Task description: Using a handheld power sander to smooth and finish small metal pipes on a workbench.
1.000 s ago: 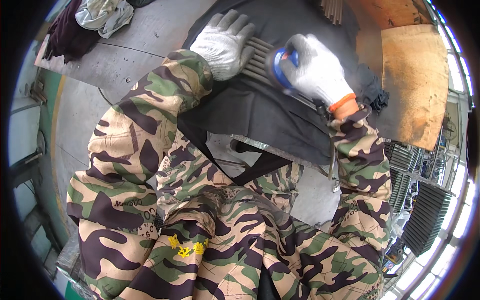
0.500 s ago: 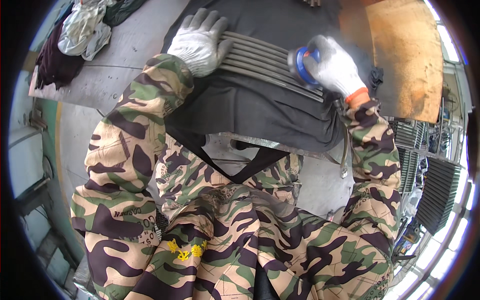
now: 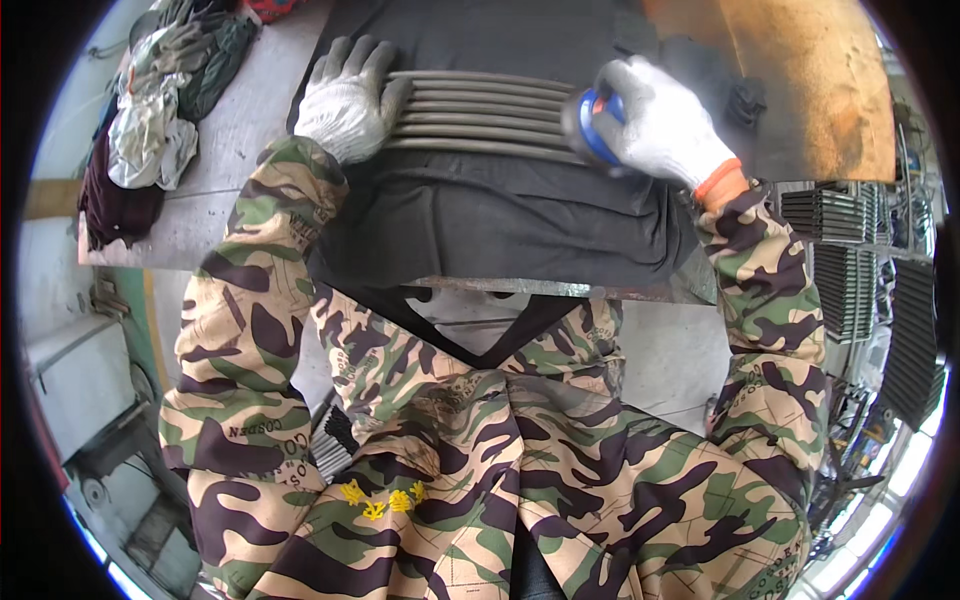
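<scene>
My left hand (image 3: 350,100), in a white knit glove with grey fingers, lies flat with the fingers spread. Its thumb side presses against the left ends of several slim grey metal rods (image 3: 480,112). The rods lie side by side on a black cloth (image 3: 470,200). My right hand (image 3: 655,120), gloved the same way with an orange cuff, is closed around a round blue hand tool (image 3: 601,127) with a grey disc-like face. That tool rests at the right ends of the rods and hides them; its face is blurred.
Crumpled cloths and gloves (image 3: 155,130) lie at the far left of the grey table (image 3: 245,130). A brown stained board (image 3: 820,90) covers the right side. Racks of dark rods (image 3: 845,285) stand beyond the table at the right. The table's front edge (image 3: 560,289) runs just before my lap.
The view has turned, so the rods now lie nearly level instead of sloping down to the right. My left hand stays at their left ends, the right hand still holding the tool at their right ends.
</scene>
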`<move>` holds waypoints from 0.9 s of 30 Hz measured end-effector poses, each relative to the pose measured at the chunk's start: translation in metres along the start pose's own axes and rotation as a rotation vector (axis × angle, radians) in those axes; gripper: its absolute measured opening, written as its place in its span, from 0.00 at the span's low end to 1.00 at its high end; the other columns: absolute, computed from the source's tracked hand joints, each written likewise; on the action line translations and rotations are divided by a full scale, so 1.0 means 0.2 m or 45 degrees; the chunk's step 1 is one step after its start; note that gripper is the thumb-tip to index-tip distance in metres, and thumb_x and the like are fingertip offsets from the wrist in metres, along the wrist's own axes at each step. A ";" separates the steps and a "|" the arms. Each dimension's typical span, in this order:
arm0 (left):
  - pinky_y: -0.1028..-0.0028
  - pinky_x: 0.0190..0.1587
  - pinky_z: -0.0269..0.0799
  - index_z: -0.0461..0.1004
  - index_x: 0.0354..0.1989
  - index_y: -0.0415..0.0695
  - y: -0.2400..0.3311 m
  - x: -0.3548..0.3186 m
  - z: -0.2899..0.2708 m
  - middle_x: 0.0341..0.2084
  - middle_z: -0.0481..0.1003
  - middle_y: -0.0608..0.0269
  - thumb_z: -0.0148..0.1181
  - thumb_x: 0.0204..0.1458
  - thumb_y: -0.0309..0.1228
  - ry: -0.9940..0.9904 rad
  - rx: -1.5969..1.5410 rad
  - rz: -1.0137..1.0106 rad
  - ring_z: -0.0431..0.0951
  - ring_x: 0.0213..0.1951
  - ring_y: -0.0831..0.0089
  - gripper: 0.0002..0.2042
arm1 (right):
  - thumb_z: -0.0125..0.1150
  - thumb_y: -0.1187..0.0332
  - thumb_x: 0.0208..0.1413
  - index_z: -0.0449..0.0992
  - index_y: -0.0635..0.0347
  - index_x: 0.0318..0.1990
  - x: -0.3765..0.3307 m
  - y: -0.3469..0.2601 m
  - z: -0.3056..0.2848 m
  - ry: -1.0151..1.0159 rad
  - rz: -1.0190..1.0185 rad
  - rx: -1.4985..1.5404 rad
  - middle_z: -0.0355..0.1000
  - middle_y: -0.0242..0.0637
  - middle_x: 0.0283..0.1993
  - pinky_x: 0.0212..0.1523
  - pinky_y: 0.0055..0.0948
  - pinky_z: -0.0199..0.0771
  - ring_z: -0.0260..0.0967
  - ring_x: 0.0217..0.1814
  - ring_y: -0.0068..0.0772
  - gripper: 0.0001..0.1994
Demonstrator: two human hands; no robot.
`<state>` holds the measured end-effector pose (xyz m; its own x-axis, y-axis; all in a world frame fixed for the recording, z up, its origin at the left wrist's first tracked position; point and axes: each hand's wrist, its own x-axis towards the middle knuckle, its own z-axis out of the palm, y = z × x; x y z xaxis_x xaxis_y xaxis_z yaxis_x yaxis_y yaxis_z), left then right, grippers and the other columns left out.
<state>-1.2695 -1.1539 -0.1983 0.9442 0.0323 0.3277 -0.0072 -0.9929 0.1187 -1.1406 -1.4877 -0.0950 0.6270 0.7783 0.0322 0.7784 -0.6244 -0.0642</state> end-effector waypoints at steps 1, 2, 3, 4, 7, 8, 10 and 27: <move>0.48 0.73 0.60 0.70 0.68 0.39 0.00 0.00 -0.01 0.67 0.70 0.41 0.53 0.68 0.45 -0.006 -0.007 -0.023 0.64 0.71 0.37 0.27 | 0.59 0.60 0.62 0.79 0.54 0.50 -0.01 -0.02 0.01 0.061 -0.098 0.020 0.77 0.50 0.47 0.54 0.49 0.80 0.78 0.53 0.57 0.13; 0.47 0.73 0.59 0.70 0.68 0.39 0.00 0.01 -0.02 0.68 0.70 0.41 0.53 0.68 0.45 -0.011 -0.026 -0.018 0.63 0.71 0.36 0.27 | 0.59 0.61 0.62 0.79 0.54 0.52 0.00 -0.02 -0.02 -0.045 -0.097 -0.005 0.77 0.50 0.48 0.54 0.49 0.80 0.78 0.54 0.58 0.14; 0.47 0.73 0.59 0.70 0.68 0.39 0.02 0.02 -0.02 0.68 0.70 0.41 0.53 0.68 0.45 -0.017 -0.029 0.006 0.63 0.71 0.36 0.27 | 0.59 0.61 0.62 0.79 0.54 0.52 0.00 -0.01 -0.03 -0.041 -0.072 0.000 0.77 0.50 0.48 0.54 0.49 0.80 0.78 0.54 0.58 0.14; 0.47 0.74 0.59 0.70 0.69 0.39 0.01 0.02 -0.02 0.68 0.70 0.41 0.53 0.68 0.45 -0.023 -0.007 -0.002 0.63 0.71 0.36 0.27 | 0.59 0.61 0.62 0.79 0.55 0.52 0.04 0.01 -0.02 -0.025 -0.027 -0.020 0.77 0.50 0.48 0.54 0.49 0.80 0.78 0.54 0.57 0.15; 0.47 0.74 0.59 0.70 0.69 0.38 0.01 0.02 -0.04 0.68 0.70 0.40 0.53 0.69 0.45 -0.061 0.015 -0.018 0.63 0.71 0.36 0.28 | 0.59 0.61 0.62 0.79 0.56 0.53 0.05 0.02 0.00 0.009 0.042 -0.049 0.77 0.51 0.48 0.54 0.49 0.81 0.79 0.53 0.58 0.15; 0.48 0.74 0.60 0.70 0.69 0.38 0.01 0.02 -0.04 0.68 0.70 0.40 0.53 0.69 0.46 -0.052 0.008 -0.024 0.63 0.71 0.36 0.28 | 0.59 0.61 0.62 0.79 0.56 0.52 0.01 0.00 0.00 0.017 -0.021 -0.017 0.77 0.52 0.48 0.54 0.49 0.81 0.79 0.53 0.58 0.15; 0.48 0.73 0.60 0.70 0.69 0.38 0.01 0.01 -0.04 0.68 0.70 0.40 0.53 0.69 0.46 -0.036 0.009 -0.037 0.64 0.71 0.35 0.28 | 0.60 0.61 0.61 0.79 0.56 0.52 -0.02 -0.03 0.01 0.030 -0.110 0.027 0.77 0.52 0.48 0.54 0.49 0.81 0.80 0.52 0.59 0.15; 0.48 0.74 0.59 0.70 0.70 0.41 0.01 0.05 -0.04 0.70 0.68 0.40 0.51 0.69 0.47 -0.014 0.067 -0.027 0.63 0.71 0.35 0.28 | 0.59 0.61 0.62 0.78 0.55 0.50 -0.06 0.06 -0.04 0.108 -0.125 -0.009 0.76 0.49 0.46 0.53 0.48 0.80 0.79 0.50 0.57 0.13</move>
<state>-1.2632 -1.1555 -0.1868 0.9476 0.0525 0.3151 0.0299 -0.9967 0.0759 -1.1387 -1.5042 -0.0889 0.5481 0.8274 0.1226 0.8360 -0.5465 -0.0494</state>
